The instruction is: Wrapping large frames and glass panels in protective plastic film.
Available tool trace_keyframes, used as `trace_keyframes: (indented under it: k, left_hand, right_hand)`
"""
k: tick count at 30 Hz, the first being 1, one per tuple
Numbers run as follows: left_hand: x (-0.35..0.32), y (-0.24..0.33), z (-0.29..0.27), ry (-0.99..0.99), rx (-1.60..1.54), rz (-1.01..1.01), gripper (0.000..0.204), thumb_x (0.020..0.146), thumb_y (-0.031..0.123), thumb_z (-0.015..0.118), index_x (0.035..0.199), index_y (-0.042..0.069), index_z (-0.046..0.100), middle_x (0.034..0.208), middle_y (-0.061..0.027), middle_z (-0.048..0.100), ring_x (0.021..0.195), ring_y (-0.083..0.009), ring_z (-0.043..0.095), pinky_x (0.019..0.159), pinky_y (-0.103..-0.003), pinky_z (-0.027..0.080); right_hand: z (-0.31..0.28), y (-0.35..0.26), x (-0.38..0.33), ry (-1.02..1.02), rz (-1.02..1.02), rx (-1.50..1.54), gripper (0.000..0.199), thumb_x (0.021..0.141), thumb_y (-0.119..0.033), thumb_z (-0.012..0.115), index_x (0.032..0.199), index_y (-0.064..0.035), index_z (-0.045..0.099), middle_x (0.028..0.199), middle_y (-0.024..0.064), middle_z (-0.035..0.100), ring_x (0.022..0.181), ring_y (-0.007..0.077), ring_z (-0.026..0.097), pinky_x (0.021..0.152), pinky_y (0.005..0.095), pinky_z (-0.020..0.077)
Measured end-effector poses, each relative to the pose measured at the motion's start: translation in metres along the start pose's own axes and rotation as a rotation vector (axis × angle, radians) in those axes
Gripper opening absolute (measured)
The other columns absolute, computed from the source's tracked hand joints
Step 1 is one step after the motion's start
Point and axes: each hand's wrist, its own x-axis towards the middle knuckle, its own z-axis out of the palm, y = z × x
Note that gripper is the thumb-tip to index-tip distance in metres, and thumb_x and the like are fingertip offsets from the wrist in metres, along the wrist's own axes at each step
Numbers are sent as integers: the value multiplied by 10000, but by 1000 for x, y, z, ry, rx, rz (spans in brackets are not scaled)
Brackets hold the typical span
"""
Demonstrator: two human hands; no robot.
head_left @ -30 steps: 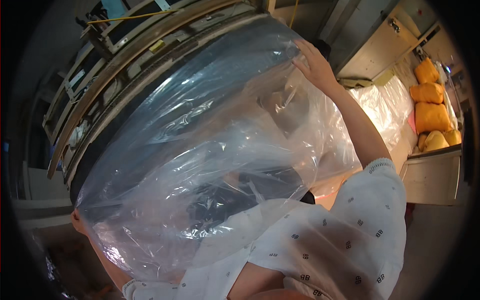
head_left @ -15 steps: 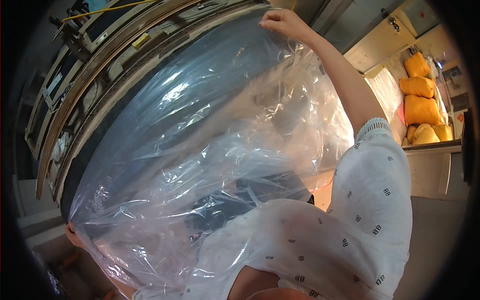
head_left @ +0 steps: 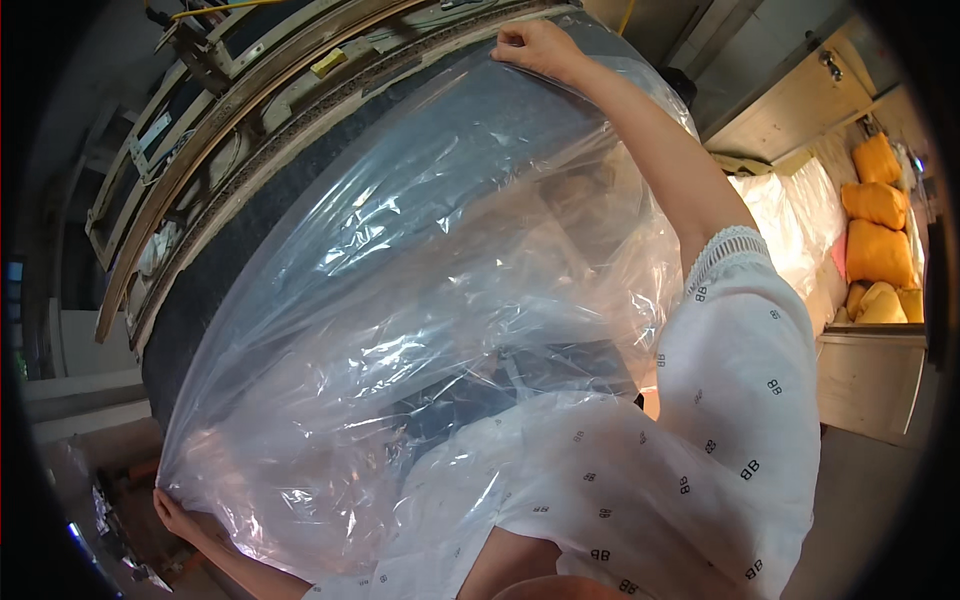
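My right hand was fisted on the top edge of a large clear plastic bag; my left hand pinched its lower corner. The bag stretched between them, veiling a dark bench. Orange sacks sat well right of my right hand.

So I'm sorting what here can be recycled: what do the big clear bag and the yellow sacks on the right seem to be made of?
The bag looks like thin, glossy plastic film: see-through, with crinkles and bright glare streaks. The right hand and left hand stretch it between them. The yellow sacks look like matte cloth or woven plastic, soft and bulging; too far away to tell which.
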Motion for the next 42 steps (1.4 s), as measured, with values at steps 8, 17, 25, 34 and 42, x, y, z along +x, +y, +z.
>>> trace_keyframes:
  k: [8, 17, 25, 34, 42]
  left_hand:
    - [-42, -51, 1, -9, -85, -209, 330, 842, 308, 588, 1101, 106, 556, 1089, 17, 539, 975, -121, 479, 786, -280, 379]
    - [82, 18, 103, 103, -289, 99, 282, 874, 272, 523, 1041, 52, 579, 965, -41, 596, 847, -145, 551, 776, -263, 426]
    - [149, -26, 236, 5, 179, 335, 311, 849, 320, 560, 943, 36, 646, 836, -13, 633, 796, -88, 542, 755, -227, 412]
    - [182, -14, 264, -76, 28, 172, 311, 834, 314, 578, 988, 54, 652, 942, -22, 637, 867, -113, 549, 794, -222, 400]
    - [223, -53, 259, 105, 253, 226, 355, 776, 316, 622, 929, -5, 630, 887, -84, 623, 816, -163, 545, 755, -255, 404]
  right_hand:
    - [18, 8, 29, 0, -247, 230, 199, 761, -252, 610, 886, -98, 602, 776, 53, 579, 787, 195, 558, 720, 303, 433]
    - [-70, -19, 37, 651, -87, 440, 188, 849, -222, 507, 927, -63, 571, 798, 64, 591, 754, 175, 552, 694, 296, 433]
    - [3, 73, 28, 603, 108, 563, 187, 814, -195, 573, 919, -41, 590, 754, 36, 604, 708, 120, 556, 661, 250, 429]
    - [9, 83, 57, 522, 175, 335, 227, 761, -229, 632, 859, -25, 617, 763, 44, 606, 709, 125, 543, 684, 263, 428]
    - [8, 73, 60, 736, 163, 14, 355, 639, -286, 700, 793, -8, 541, 839, 131, 511, 760, 246, 510, 696, 329, 424]
